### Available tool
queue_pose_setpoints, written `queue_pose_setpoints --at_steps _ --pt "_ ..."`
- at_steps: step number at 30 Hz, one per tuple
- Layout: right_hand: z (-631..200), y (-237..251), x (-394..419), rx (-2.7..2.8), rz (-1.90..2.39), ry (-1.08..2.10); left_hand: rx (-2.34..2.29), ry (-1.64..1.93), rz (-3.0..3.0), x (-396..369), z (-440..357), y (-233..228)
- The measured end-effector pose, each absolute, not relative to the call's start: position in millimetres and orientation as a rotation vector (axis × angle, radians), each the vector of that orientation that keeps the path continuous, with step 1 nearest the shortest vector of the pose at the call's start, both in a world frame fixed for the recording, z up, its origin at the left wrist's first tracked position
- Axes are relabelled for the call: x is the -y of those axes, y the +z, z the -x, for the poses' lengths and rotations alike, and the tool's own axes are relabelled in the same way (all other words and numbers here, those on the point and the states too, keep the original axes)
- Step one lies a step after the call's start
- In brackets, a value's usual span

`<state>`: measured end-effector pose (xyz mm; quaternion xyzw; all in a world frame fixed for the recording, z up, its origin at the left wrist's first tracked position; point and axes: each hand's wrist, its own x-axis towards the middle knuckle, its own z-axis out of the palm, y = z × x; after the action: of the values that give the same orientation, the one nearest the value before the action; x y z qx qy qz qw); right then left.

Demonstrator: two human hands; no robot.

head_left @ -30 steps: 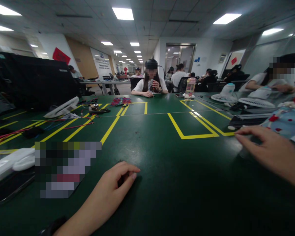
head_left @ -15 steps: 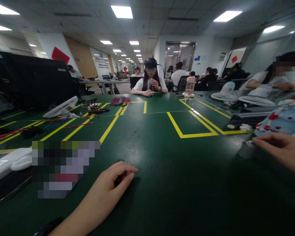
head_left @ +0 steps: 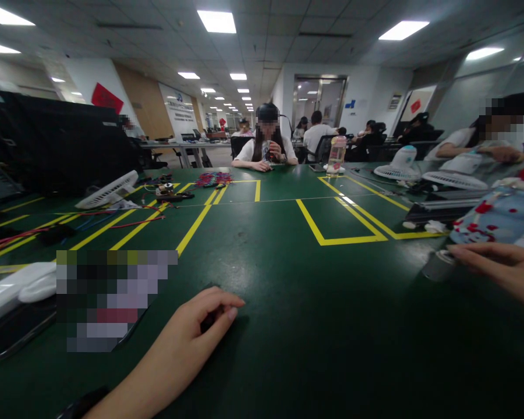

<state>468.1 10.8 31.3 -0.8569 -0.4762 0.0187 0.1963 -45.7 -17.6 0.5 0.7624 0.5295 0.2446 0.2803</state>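
Meanwhile, right hand (head_left: 502, 269) touches a grey cylinder (head_left: 439, 266); left hand (head_left: 201, 323) rests curled.

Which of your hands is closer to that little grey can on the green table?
The right hand: its fingertips touch the grey can. The left hand rests far off to the can's left.

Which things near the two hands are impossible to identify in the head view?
- Small dark thing under the left hand: its fingers cover it.
- Grey cylinder at the right hand: fingertips hide one end.
- Flat item beside the left hand: pixelated.
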Motion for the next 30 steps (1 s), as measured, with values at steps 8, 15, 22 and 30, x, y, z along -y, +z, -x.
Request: queue_pose_setpoints --at_steps 8,15,22,30 --pt "-428 27 2 1.445 2.230 0.134 -1.425 0.690 -2.035 19 44 1" --pt "-285 11 11 1.921 1.379 0.550 -1.455 0.696 -2.050 16 42 1" --pt "-209 2 19 2.094 1.086 0.745 -1.455 0.720 -2.062 17 42 2" --pt "-212 -8 16 1.987 1.057 0.915 -1.230 0.893 -2.187 14 -15 33"
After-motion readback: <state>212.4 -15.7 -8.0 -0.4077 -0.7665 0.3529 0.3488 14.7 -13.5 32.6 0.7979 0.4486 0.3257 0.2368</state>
